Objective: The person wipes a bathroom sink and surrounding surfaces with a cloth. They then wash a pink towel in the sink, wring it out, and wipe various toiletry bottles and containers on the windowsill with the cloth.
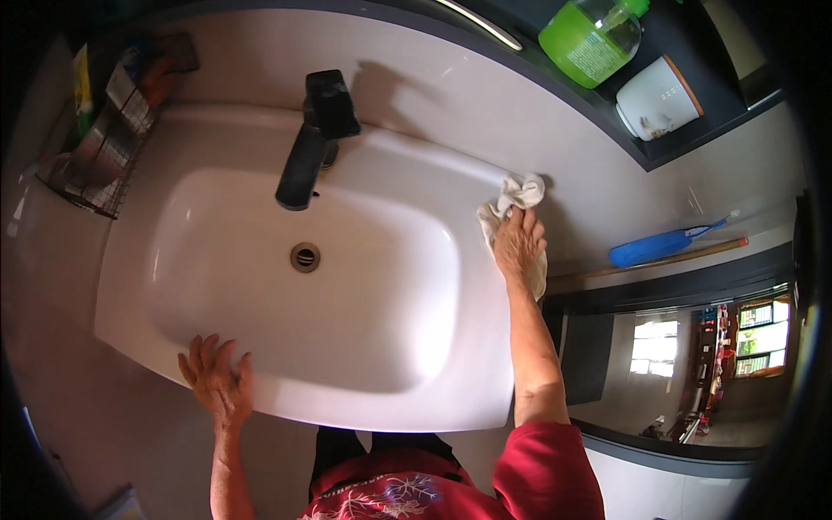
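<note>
From my end I read this as wiping down the sink [485, 364], with its back right corner as the step in hand. The right hand [520, 247] grips the white cloth [523, 189], fingers bent over it at that corner; one end bunches up ahead of the fingertips by the wall [433, 104], and another part hangs beside the rim under the wrist. The left hand [221, 381] is loose, fingers spread and holding nothing, at the front left edge; I can't tell how much weight it bears. The next move, I judge, calls for steady pressure along the rim, the trailing part gathered in, and some care around the tap [303, 165]
</note>
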{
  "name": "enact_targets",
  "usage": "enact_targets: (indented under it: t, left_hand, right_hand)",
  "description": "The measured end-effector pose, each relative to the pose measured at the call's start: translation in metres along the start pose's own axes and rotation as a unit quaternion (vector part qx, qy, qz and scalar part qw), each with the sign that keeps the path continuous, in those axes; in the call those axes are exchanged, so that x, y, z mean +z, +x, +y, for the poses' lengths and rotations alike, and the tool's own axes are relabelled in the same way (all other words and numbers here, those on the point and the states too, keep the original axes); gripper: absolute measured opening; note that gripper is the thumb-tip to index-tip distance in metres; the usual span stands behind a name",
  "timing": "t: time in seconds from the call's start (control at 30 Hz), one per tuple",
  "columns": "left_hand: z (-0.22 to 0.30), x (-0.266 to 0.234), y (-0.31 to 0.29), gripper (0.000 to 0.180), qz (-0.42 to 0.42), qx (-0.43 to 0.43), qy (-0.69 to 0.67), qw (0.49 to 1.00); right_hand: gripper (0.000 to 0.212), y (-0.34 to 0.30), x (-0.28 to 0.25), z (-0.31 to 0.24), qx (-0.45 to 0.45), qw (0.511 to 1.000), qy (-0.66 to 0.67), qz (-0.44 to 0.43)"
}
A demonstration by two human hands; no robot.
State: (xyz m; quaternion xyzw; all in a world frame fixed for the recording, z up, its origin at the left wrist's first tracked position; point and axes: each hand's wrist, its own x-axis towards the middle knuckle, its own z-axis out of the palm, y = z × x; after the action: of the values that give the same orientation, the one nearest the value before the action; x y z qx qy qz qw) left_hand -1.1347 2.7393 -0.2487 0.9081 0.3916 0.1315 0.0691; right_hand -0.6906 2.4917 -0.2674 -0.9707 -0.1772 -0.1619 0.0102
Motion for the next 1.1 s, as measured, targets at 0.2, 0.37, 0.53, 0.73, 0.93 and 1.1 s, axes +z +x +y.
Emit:
enact_targets:
  t: [0.2,0.37,0.53,0.73,0.93,1.1]
  left_hand:
    - [-0.004,0.002,-0.002,0.028,0.047,0.035,-0.008,0.998]
    - [-0.001,-0.004,0.002,0.027,0.021,-0.001,-0.01,1.0]
    - [-0.002,0.0,0.002,0.026,0.017,-0.011,0.001,1.0]
    - [0.01,-0.007,0.004,0.024,-0.013,-0.02,0.011,1.0]
    - [-0.002,0.003,-0.002,0.024,0.003,-0.006,0.011,1.0]
    - [-0.007,0.007,-0.005,0.024,0.031,0.013,0.002,0.999]
  right_hand:
    - [0.041,-0.039,-0.013,-0.019,-0.057,0.998,0.015,0.013]
    - [0.038,-0.002,-0.014,-0.072,-0.18,0.979,0.06,0.072]
    - [0.032,0.026,-0.005,-0.173,-0.312,0.932,0.159,0.099]
    - [0.035,0.036,0.007,-0.204,-0.39,0.902,0.137,0.121]
    - [0.048,0.004,-0.007,-0.088,-0.251,0.966,0.035,0.056]
    - [0.051,-0.065,-0.035,-0.018,-0.205,0.978,0.031,-0.002]
